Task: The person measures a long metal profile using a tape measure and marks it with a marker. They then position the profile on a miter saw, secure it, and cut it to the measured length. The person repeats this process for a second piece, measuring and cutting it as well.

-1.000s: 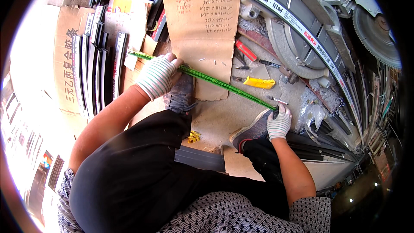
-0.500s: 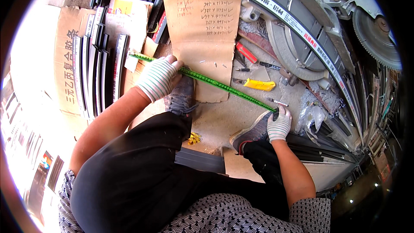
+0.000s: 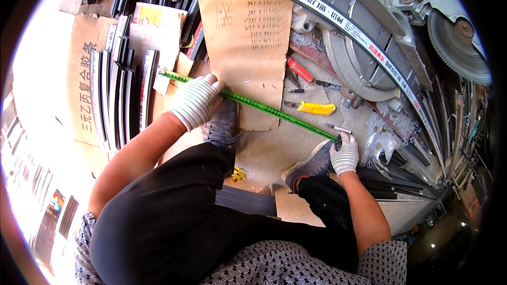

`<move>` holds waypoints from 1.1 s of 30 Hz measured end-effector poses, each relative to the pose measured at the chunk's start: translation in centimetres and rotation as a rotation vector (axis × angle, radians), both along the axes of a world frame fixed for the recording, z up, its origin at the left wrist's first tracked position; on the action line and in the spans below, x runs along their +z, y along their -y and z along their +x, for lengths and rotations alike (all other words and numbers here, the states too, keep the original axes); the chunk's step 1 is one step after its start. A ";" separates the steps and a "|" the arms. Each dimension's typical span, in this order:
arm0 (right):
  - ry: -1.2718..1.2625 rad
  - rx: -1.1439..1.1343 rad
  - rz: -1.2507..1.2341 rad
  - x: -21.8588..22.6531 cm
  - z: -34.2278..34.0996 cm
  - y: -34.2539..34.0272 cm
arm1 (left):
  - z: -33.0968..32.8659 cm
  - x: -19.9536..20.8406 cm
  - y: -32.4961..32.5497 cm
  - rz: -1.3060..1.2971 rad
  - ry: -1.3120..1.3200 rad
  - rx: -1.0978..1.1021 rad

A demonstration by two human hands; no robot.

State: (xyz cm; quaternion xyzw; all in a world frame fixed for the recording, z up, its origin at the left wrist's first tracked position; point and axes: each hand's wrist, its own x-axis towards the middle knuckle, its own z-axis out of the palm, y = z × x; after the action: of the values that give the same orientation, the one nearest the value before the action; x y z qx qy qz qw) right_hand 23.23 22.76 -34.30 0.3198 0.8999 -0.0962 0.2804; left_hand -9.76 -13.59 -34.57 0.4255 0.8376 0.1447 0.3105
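A green tape measure [image 3: 280,114] is drawn out between my two gloved hands, slanting down from upper left to lower right. My left hand [image 3: 195,101], in a white striped glove, is closed round the blade, whose end pokes out past it toward the black profiles. At the other end my right hand [image 3: 344,154], in a matching glove, grips the dark tape case, which its fingers mostly hide. Beneath the blade lies a brown cardboard sheet [image 3: 245,58] with handwriting on it. A yellow utility knife [image 3: 316,108] rests on the floor beyond the tape.
Black profiles [image 3: 120,84] lie on cardboard at the left. Beyond the knife are a red-handled tool [image 3: 300,69] and a black marker [image 3: 328,85]. A mitre saw with a toothed blade [image 3: 458,45] stands at upper right, with a long labelled strip [image 3: 338,18] across its base.
The view has shifted slightly, so most things sit a little lower in it. Both hands keep their hold on the tape measure, which stays stretched at about the same length.
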 end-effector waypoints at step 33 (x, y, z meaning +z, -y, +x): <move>-0.696 0.431 0.247 4.8 -24.2 -6.2 | -0.3 0.5 -0.6 0.120 0.045 0.070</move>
State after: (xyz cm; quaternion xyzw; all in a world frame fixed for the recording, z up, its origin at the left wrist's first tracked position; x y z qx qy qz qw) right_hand -0.92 29.00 -29.46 0.1041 0.9919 -0.0292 -0.0668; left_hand -10.08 -12.96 -34.02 0.4106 0.8345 0.2149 0.2981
